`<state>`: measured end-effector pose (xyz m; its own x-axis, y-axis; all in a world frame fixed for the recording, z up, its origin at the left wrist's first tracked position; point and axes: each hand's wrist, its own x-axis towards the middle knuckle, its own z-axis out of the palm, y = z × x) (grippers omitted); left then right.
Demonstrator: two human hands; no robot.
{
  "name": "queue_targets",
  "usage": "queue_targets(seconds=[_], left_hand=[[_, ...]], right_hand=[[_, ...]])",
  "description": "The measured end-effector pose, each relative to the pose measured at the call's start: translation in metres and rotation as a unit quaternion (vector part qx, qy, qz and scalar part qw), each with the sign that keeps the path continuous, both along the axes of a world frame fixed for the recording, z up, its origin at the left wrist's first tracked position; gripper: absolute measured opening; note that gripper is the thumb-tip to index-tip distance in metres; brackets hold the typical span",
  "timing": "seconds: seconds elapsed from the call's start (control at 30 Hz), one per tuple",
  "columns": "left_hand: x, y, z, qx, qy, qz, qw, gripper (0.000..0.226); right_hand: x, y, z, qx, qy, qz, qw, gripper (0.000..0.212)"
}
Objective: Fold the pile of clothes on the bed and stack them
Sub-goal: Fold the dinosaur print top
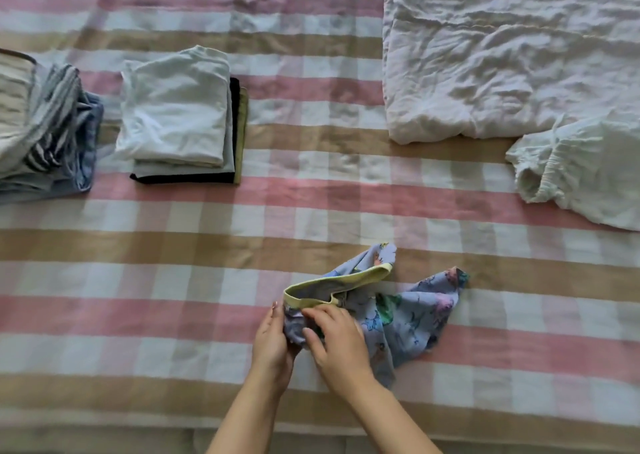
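Note:
A small lilac printed garment with a yellow waistband lies crumpled on the checked bedsheet, near the front edge. My left hand grips its left end from the side. My right hand lies over the same end, fingers curled into the cloth just below the waistband. A folded stack with a white top piece over grey, black and olive layers sits at the back left. Further left is a second stack of striped and blue pieces.
A large crumpled white sheet covers the back right of the bed. An unfolded white garment with an elastic waistband lies at the right edge. The bed's front edge runs along the bottom of the view.

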<state>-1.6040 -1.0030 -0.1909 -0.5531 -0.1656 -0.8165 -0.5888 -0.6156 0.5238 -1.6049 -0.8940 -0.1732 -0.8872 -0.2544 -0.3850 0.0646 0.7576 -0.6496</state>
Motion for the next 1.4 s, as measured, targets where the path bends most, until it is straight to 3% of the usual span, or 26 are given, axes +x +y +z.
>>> queue_targets(seconds=[0.1,0.17,0.27,0.33,0.43,0.53,0.7,0.9,1.03,1.2,1.4], left_hand=[[-0.002,0.0,-0.009,0.009,0.006,-0.019,1.0,0.036],[-0.002,-0.004,-0.009,-0.02,0.015,-0.045,0.999,0.038],[0.003,-0.009,-0.011,-0.079,0.036,-0.104,0.991,0.048],[0.006,-0.008,-0.012,-0.108,0.047,-0.11,0.987,0.037],[0.007,-0.008,-0.01,-0.127,0.051,-0.065,0.988,0.018],[0.007,-0.013,0.004,-0.146,0.067,-0.041,0.986,0.008],[-0.003,-0.032,0.068,-0.215,0.153,-0.061,0.963,0.005],[-0.012,-0.058,0.187,-0.283,0.27,-0.087,0.916,0.012],[-0.011,-0.071,0.26,-0.316,0.325,-0.119,0.883,0.014],[-0.015,-0.084,0.329,-0.432,0.382,-0.176,0.798,0.009],[-0.016,-0.098,0.384,-0.55,0.408,-0.247,0.685,0.015]], right_hand=[[-0.012,0.009,0.008,-0.075,-0.022,-0.002,0.997,0.029],[-0.022,0.027,0.019,-0.126,0.039,-0.073,0.989,0.03],[-0.048,0.061,0.021,-0.031,0.134,-0.146,0.98,0.056],[-0.07,0.076,0.011,0.082,0.104,-0.123,0.984,0.067],[-0.098,0.089,-0.006,0.145,0.039,-0.026,0.988,0.049],[-0.115,0.094,0.003,0.085,0.078,-0.015,0.993,0.017],[-0.113,0.098,0.081,-0.079,0.111,-0.076,0.988,0.016],[-0.091,0.113,0.208,-0.097,0.173,-0.063,0.978,0.029],[-0.084,0.12,0.28,-0.108,0.212,-0.04,0.97,0.026],[-0.073,0.118,0.344,-0.133,0.251,-0.045,0.958,0.031],[-0.056,0.109,0.39,-0.164,0.29,-0.06,0.941,0.018]])
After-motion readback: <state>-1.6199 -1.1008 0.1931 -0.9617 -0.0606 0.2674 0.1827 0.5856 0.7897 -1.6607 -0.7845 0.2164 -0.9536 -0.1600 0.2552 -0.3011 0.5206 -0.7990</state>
